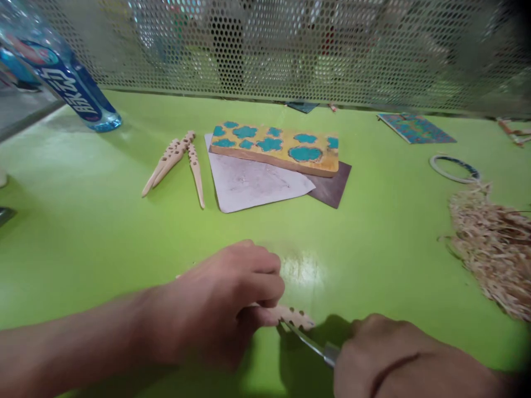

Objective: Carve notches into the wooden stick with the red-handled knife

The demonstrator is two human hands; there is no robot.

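Table [103,237]: green. Your left hand [232,293]: pinching the stick [297,317], likely to steady it. Your right hand [394,354]: clenched round the tool [307,339], apparently to guide its tip. Tool: tip at the stick. Stick: notched, between your hands.

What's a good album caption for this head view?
Left hand grips a holed piece; right hand holds a metal tool at its edge.

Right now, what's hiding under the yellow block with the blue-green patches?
A whitish sheet and a dark brown sheet stick out from under the yellow block. Whatever else it covers can't be seen.
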